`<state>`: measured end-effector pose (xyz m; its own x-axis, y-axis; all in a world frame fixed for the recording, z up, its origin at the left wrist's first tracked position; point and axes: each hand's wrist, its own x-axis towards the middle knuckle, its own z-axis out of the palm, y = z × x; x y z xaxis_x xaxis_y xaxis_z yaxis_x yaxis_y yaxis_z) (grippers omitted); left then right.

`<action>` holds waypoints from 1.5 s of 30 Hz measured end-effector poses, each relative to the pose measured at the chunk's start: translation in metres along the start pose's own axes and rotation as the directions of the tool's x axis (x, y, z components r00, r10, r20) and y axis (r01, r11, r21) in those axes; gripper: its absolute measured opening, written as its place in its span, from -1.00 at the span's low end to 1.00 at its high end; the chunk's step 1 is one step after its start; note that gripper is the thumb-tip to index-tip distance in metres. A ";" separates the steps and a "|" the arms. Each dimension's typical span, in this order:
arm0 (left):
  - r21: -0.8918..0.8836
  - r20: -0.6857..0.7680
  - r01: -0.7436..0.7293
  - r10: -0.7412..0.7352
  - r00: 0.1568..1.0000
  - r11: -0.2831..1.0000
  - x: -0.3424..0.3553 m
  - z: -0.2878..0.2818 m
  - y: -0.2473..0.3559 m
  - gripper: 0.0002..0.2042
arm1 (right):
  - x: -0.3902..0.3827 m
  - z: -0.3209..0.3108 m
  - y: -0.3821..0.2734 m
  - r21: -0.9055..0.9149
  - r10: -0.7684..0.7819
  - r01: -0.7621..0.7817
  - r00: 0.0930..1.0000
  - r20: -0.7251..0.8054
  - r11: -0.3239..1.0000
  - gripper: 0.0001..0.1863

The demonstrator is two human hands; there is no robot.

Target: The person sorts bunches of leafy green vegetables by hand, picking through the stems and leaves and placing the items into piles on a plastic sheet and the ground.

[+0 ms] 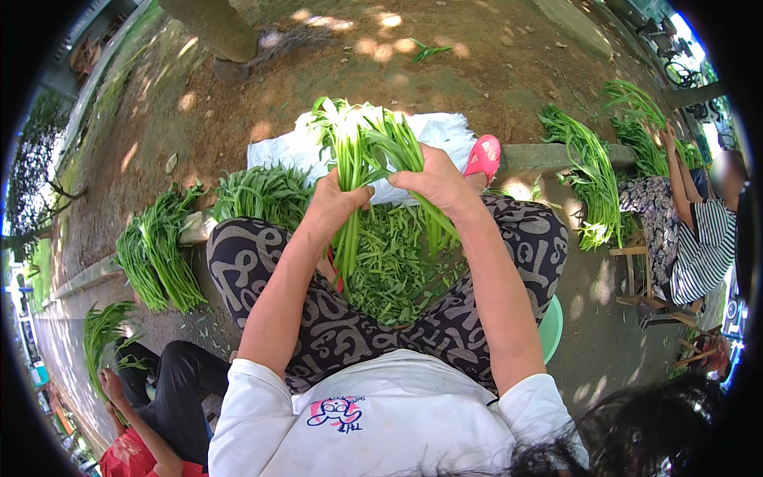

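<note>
Over my lap I hold two leafy bunches that look like water spinach, with long pale-green stems. My left hand [334, 205] is wrapped round the left bunch [346, 147], whose stems hang down past my fist. Around the right bunch [407, 145] my right hand [437, 181] is closed, thumb pointing inward. The bunches touch at their tops. Below them, between my knees, lies a heap of cut green pieces [397, 270]. A white sack [445, 131] is spread on the ground just beyond my hands.
Piled greens [262, 195] lie beside my left knee, with more bundles [159, 246] farther left along a concrete curb [87, 274]. Other bundles [588, 175] rest at right. People holding greens sit on both sides. A green basin [550, 330] stands by my right thigh.
</note>
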<state>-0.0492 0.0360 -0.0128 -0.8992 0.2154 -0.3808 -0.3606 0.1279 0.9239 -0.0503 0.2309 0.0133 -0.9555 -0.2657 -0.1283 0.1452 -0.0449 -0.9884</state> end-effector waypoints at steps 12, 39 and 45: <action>-0.548 0.303 0.135 0.045 0.952 0.825 -0.004 -0.003 0.006 -0.54 | 0.002 0.005 0.001 0.037 -0.015 0.015 1.000 -0.004 0.999 -0.68; -0.608 0.059 0.014 0.028 0.998 0.794 0.003 0.006 -0.006 -0.67 | 0.010 0.029 0.022 0.003 -0.248 0.250 0.964 -0.098 0.968 -0.49; -0.607 0.129 0.062 0.021 0.991 0.792 -0.001 0.002 0.000 -0.70 | 0.010 0.017 0.024 -0.116 -0.018 0.008 0.996 -0.086 0.993 -0.61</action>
<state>-0.0478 0.0376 -0.0124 -0.8673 0.3411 -0.3626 -0.4917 -0.4729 0.7312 -0.0517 0.2108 -0.0098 -0.9765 -0.1810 -0.1171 0.1069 0.0648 -0.9922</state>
